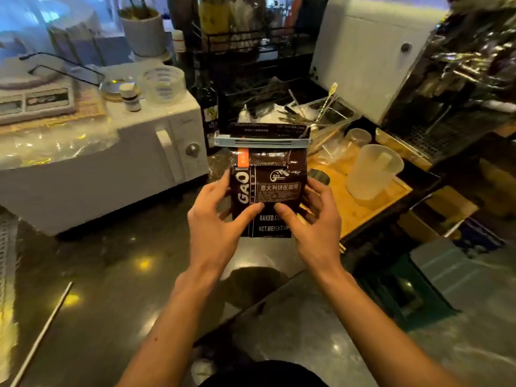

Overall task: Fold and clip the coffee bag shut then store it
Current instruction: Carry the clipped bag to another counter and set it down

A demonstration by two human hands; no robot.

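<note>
A dark brown coffee bag (275, 177) with white lettering is held upright above the dark counter (117, 275), at the middle of the view. Its top is folded over, and a long light-blue clip (261, 142) is clamped across the fold. My left hand (215, 219) grips the bag's lower left side, thumb on the front. My right hand (315, 219) grips the lower right side, thumb also on the front. The bag's bottom edge shows between my hands.
A white microwave (117, 163) with a scale and jars on top stands at the left. A wooden tray (371, 205) with a frosted plastic jug (374, 171) lies to the right. Behind the bag are a dark bottle (209, 113), a tub of utensils and a white machine (371, 57).
</note>
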